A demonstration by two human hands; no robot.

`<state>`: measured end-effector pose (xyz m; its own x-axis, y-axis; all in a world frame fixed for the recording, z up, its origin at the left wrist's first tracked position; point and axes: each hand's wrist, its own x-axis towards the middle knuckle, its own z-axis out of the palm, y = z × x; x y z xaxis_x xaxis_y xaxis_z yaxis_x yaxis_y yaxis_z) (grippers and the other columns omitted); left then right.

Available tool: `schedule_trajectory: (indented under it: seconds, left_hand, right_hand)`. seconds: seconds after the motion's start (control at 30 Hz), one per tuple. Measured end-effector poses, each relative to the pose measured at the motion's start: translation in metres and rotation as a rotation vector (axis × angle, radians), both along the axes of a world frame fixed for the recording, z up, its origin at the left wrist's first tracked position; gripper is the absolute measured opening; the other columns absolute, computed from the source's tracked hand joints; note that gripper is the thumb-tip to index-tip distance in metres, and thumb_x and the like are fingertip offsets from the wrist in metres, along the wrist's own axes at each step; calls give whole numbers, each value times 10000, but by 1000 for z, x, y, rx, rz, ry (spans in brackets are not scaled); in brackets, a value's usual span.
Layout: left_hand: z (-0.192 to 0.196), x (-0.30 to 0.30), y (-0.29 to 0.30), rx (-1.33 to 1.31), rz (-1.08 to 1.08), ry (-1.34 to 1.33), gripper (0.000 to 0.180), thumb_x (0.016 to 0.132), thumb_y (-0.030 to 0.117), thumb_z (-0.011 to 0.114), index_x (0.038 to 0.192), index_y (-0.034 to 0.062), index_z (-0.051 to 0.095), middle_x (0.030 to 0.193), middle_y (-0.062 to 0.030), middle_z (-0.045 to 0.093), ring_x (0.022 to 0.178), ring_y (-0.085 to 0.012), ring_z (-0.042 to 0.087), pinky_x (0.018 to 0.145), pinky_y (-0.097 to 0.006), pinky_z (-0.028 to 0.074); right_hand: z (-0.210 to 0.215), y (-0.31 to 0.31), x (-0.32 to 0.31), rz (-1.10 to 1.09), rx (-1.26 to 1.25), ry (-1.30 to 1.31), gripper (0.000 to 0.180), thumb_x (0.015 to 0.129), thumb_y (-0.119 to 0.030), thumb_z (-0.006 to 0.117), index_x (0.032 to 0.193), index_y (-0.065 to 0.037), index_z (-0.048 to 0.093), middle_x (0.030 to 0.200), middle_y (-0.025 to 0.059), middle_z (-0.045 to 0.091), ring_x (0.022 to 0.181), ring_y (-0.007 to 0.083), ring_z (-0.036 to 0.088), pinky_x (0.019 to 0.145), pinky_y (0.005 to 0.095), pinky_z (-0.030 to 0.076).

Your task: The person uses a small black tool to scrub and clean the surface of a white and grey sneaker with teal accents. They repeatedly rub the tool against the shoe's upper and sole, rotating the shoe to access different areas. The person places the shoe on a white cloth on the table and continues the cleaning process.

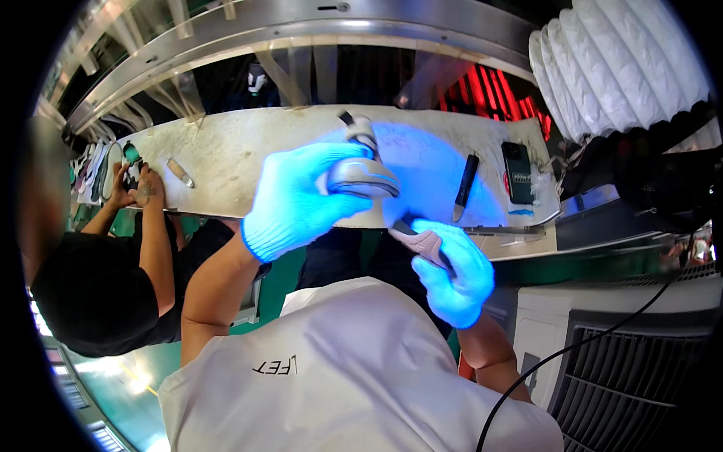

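Under blue light, my left hand (297,192), in a knitted glove, grips a grey-and-white shoe (364,178) over the worktable. The shoe's rounded end points toward me and to the right. My right hand (458,275), gloved too, is lower and nearer my body. Its fingers are closed around a greyish-pink piece with a ridged surface and a dark end (423,244); part of it is hidden, and I cannot tell its exact kind. The two held things are apart. Beyond my right hand a black-handled knife (468,183) lies on the table.
A dark phone (517,173) lies at the table's right end (553,200), under a white ribbed duct (614,64). At left, a co-worker's hands (143,187) handle a shoe near a small blade (181,172) and several shoes. A conveyor frame (354,30) runs behind, with red-glowing bars (489,98).
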<state>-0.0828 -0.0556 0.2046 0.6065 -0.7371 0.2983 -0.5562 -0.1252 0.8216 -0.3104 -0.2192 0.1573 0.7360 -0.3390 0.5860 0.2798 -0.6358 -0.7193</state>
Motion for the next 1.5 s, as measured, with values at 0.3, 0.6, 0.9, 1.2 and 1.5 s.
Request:
schedule_trajectory:
  seconds: [0.3, 0.6, 0.9, 1.2, 1.5]
  left_hand:
    - [-76, -36, -23, -430, -36, -165, 463, 878, 14, 944, 1216, 64, 631, 1373, -248, 738, 1212, -294, 771, 1021, -433, 643]
    - [-65, -49, -9, -388, -230, -340, 234, 910, 32, 793, 1139, 15, 748, 1462, -365, 667, 1287, -521, 716, 1104, -529, 582]
    - [-79, -101, 4, -569, -48, 153, 336, 881, 147, 932, 963, -20, 652, 1404, -385, 694, 1370, -510, 684, 1180, -573, 500]
    - [-73, -105, -1, -565, -10, 105, 383, 815, 47, 981, 854, 10, 602, 1260, -328, 762, 1316, -482, 726, 1164, -614, 510]
    - [-71, -103, -6, -582, -25, 112, 352, 836, 8, 953, 841, 12, 602, 1225, -307, 774, 1245, -461, 759, 1144, -594, 532]
  right_hand:
    - [1, -7, 17, 43, 624, 11, 423, 938, -48, 838, 1336, 57, 743, 1278, 106, 770, 1147, 186, 726, 1058, 356, 576]
    - [-26, -32, 21, 175, 534, -115, 362, 844, -101, 916, 1161, 32, 804, 1054, 60, 689, 987, 182, 659, 910, 325, 541]
    - [-30, 5, 9, 85, 300, -117, 382, 797, -52, 996, 1129, -40, 808, 998, 56, 671, 859, 157, 642, 736, 296, 526]
    - [-26, 15, 9, -15, 204, -128, 328, 807, 14, 975, 1051, -64, 771, 952, 55, 648, 783, 147, 599, 668, 301, 496]
    - [-21, 19, 12, -59, 239, -150, 286, 832, 12, 974, 1020, -65, 773, 912, 50, 647, 746, 137, 580, 640, 300, 478]
